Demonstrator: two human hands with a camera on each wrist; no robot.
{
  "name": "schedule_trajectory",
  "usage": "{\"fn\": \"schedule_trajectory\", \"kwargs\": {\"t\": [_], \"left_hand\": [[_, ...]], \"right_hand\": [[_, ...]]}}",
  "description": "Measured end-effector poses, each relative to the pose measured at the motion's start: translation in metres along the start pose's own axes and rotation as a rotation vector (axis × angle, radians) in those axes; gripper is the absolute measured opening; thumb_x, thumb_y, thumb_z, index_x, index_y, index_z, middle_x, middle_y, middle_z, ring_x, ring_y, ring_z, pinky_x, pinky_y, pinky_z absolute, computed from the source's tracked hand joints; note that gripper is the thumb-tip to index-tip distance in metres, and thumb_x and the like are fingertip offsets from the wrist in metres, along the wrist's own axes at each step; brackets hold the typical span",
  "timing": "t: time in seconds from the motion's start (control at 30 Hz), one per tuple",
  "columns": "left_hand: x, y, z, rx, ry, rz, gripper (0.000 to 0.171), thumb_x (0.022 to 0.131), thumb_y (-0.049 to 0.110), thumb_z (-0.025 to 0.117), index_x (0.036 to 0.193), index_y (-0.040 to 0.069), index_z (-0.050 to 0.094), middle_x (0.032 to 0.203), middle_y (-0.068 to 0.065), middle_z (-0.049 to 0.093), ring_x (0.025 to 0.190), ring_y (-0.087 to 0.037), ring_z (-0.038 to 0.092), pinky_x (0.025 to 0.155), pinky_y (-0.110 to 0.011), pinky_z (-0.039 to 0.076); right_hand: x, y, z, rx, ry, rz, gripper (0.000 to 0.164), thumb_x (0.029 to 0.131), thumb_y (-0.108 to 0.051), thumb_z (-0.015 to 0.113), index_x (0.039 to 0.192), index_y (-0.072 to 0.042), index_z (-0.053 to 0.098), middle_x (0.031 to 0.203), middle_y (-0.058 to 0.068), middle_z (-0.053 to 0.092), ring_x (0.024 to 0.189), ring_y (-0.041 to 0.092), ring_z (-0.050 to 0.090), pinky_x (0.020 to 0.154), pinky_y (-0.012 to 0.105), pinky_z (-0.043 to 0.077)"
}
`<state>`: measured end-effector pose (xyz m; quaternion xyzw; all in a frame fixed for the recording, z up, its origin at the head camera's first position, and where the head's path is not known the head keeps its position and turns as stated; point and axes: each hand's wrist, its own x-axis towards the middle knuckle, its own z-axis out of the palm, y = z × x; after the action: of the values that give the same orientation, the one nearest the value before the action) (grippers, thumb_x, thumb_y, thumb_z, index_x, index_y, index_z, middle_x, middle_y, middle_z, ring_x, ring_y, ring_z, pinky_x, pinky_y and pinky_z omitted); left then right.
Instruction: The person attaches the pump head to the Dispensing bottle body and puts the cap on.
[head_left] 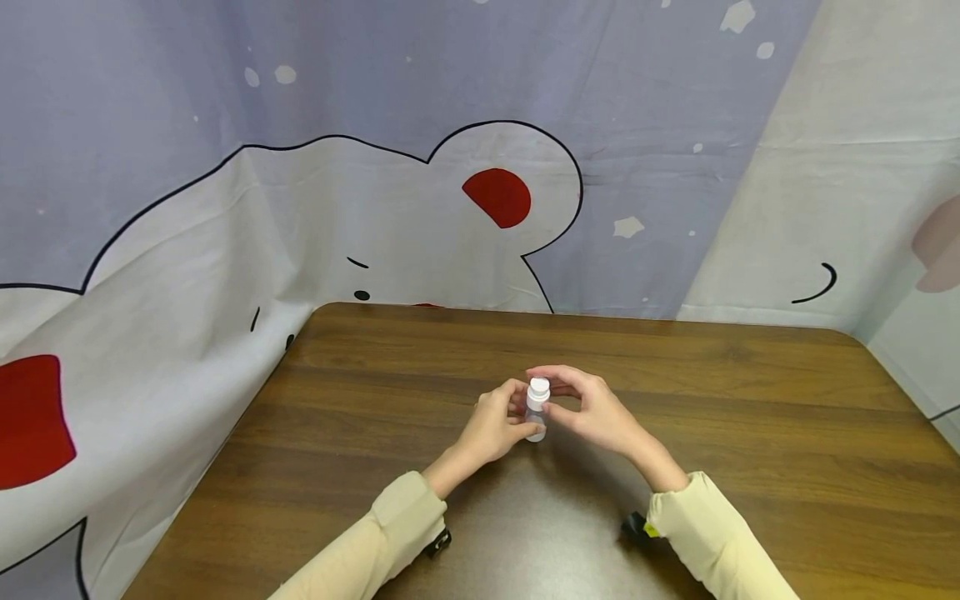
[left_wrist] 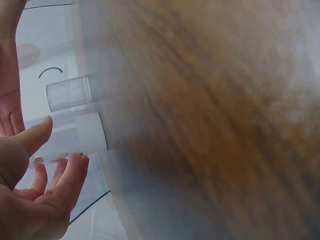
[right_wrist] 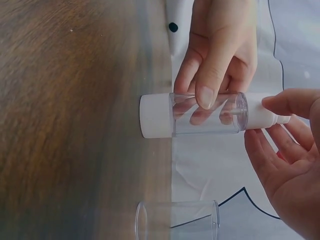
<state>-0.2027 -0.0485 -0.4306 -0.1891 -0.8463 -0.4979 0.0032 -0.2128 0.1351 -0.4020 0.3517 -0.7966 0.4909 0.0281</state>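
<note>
A small clear pump bottle point(head_left: 536, 408) with a white base point(right_wrist: 156, 115) and a white pump top point(right_wrist: 259, 111) is upright at the middle of the table. My left hand point(head_left: 487, 427) holds its clear body, thumb on the near side and fingers behind. Higher up, the thumb and fingers of my right hand point(head_left: 598, 412) pinch the white collar under the pump head. Beside the bottle, on the right hand's side, a clear cylindrical cap point(right_wrist: 180, 221) stands on the table; in the head view the right hand hides it.
The brown wood-grain table point(head_left: 360, 400) runs back to a hanging cloth point(head_left: 637, 150) with cartoon print, which also closes off the left and right sides. Dark straps point(head_left: 635, 527) show at both sleeve cuffs.
</note>
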Motion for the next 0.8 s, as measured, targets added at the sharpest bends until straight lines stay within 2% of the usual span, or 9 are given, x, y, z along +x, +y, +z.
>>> {"fn": "schedule_trajectory", "kwargs": {"t": [0.17, 0.67, 0.8], "left_hand": [[-0.0002, 0.0001, 0.0001, 0.002, 0.002, 0.000, 0.042, 0.078, 0.006, 0.079, 0.113, -0.003, 0.056, 0.105, -0.018, 0.067, 0.094, -0.030, 0.068, 0.078, -0.030, 0.060], [0.0000, 0.0011, -0.0003, 0.005, 0.000, -0.004, 0.042, 0.078, 0.006, 0.079, 0.112, -0.003, 0.057, 0.104, -0.017, 0.067, 0.093, -0.029, 0.067, 0.078, -0.029, 0.060], [0.0000, 0.0015, -0.0002, -0.003, -0.001, -0.006, 0.041, 0.078, 0.005, 0.078, 0.112, -0.003, 0.056, 0.104, -0.017, 0.067, 0.093, -0.029, 0.067, 0.078, -0.028, 0.059]], "right_hand": [[-0.0008, 0.0014, -0.0005, 0.003, 0.008, 0.002, 0.040, 0.085, 0.004, 0.066, 0.125, -0.002, 0.059, 0.118, 0.019, 0.065, 0.099, 0.025, 0.066, 0.090, 0.045, 0.055], [-0.0005, 0.0022, 0.0008, -0.031, 0.043, 0.026, 0.039, 0.082, 0.005, 0.069, 0.120, 0.002, 0.060, 0.114, 0.012, 0.066, 0.093, 0.023, 0.067, 0.084, 0.041, 0.058], [0.0000, 0.0023, 0.0011, -0.031, 0.046, 0.015, 0.039, 0.082, 0.004, 0.070, 0.119, 0.002, 0.060, 0.114, 0.014, 0.066, 0.094, 0.024, 0.067, 0.085, 0.043, 0.057]]}}
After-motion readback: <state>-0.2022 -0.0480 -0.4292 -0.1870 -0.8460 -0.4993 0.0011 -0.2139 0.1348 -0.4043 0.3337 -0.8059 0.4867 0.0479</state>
